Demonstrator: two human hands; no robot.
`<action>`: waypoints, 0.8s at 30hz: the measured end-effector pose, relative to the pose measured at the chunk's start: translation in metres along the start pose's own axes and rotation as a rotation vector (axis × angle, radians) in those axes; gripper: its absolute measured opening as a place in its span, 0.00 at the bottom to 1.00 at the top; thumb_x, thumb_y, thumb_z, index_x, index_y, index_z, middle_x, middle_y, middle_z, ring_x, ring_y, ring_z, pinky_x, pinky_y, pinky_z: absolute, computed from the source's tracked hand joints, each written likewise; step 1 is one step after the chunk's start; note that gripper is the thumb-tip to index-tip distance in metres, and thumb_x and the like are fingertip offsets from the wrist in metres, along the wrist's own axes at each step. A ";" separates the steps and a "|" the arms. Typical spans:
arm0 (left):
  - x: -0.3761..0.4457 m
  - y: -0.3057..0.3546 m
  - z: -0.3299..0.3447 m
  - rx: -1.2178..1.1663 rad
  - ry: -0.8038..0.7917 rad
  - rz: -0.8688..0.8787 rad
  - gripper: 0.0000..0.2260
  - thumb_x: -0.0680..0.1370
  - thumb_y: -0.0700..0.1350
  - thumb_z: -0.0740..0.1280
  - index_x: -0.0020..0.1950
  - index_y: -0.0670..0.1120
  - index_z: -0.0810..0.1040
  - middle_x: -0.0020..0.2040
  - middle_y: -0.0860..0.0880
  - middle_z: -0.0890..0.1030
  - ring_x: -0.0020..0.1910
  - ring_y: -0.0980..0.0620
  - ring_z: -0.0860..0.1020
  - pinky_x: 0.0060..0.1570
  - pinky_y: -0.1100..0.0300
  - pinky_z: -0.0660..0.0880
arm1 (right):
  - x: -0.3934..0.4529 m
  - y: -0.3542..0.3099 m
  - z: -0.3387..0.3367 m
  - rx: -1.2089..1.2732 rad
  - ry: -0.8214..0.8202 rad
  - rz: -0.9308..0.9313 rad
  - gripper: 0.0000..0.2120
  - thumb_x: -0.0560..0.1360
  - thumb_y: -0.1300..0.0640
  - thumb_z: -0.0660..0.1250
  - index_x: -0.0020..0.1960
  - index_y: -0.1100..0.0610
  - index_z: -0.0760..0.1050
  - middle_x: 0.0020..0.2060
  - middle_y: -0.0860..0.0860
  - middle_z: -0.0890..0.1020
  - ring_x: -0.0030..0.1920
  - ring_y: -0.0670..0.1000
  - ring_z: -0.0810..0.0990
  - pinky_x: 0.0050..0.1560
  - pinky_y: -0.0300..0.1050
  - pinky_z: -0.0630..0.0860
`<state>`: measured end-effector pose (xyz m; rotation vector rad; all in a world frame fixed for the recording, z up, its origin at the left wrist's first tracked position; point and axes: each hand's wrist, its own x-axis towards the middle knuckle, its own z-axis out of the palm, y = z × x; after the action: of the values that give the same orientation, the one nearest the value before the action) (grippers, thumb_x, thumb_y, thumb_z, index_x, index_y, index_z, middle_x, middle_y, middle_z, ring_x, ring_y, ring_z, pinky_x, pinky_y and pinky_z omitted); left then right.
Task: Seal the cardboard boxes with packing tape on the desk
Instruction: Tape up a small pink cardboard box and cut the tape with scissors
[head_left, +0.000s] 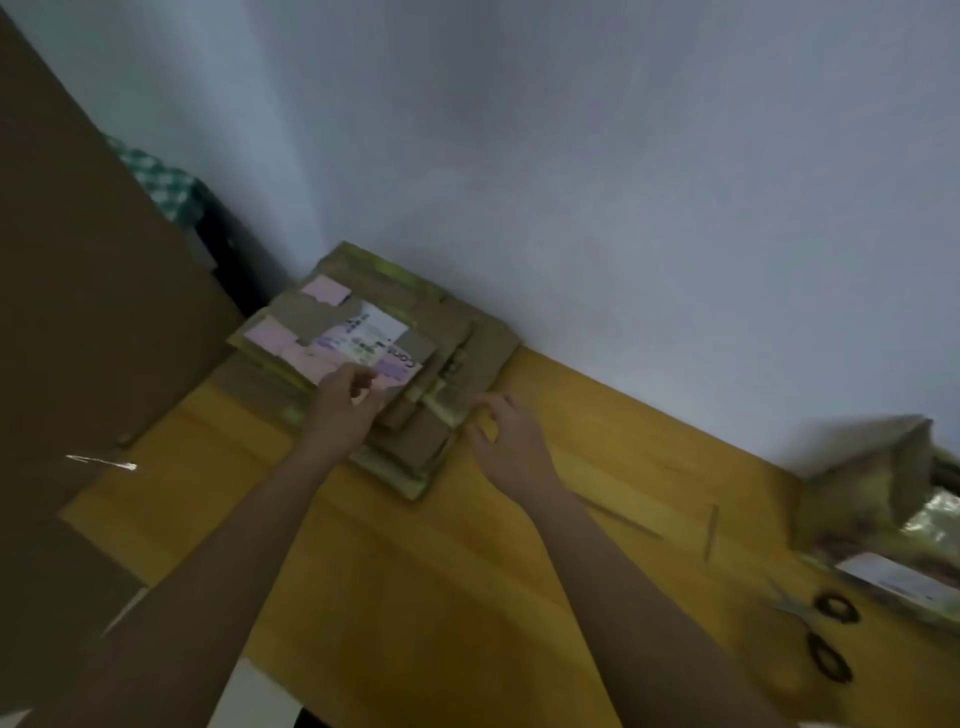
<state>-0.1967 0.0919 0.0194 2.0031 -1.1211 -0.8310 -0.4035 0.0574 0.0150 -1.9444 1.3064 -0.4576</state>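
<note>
While two hands reach one flattened box stack (374, 358), left hand (345, 402) grip clamped on it, right hand (506, 441) grip apart, one scissors (823, 636).

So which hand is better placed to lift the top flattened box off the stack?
Left, probably. The left hand is already at the near edge of the label-covered flattened cardboard box topping the stack; the right hand hovers open beside the stack.

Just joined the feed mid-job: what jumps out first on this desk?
A stack of flattened cardboard boxes with pink and white labels lies against the wall at the back of the yellow desk. The left hand grips its near edge and the right hand hovers open beside it. Black-handled scissors lie at the right edge.
</note>
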 end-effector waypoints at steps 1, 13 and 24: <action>0.019 -0.015 -0.018 0.009 0.003 -0.010 0.13 0.81 0.42 0.63 0.65 0.42 0.72 0.61 0.45 0.73 0.58 0.50 0.72 0.55 0.56 0.71 | 0.013 -0.013 0.022 -0.013 -0.014 0.013 0.14 0.80 0.58 0.64 0.65 0.55 0.73 0.61 0.53 0.72 0.57 0.52 0.73 0.53 0.39 0.67; 0.190 -0.123 -0.118 0.268 -0.086 -0.123 0.25 0.78 0.47 0.64 0.75 0.49 0.64 0.71 0.46 0.66 0.71 0.42 0.66 0.68 0.45 0.67 | 0.110 -0.075 0.190 -0.014 0.015 0.493 0.54 0.70 0.34 0.71 0.80 0.49 0.38 0.78 0.54 0.36 0.78 0.61 0.41 0.75 0.62 0.55; 0.214 -0.135 -0.098 0.328 -0.216 -0.194 0.29 0.80 0.52 0.60 0.79 0.50 0.54 0.76 0.46 0.60 0.75 0.43 0.59 0.72 0.44 0.61 | 0.123 -0.058 0.186 -0.187 0.082 0.475 0.46 0.72 0.39 0.71 0.79 0.50 0.49 0.76 0.57 0.55 0.73 0.60 0.56 0.71 0.56 0.62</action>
<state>0.0317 -0.0194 -0.0761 2.3658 -1.2634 -1.0369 -0.1955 0.0282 -0.0787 -1.6907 1.8549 -0.1840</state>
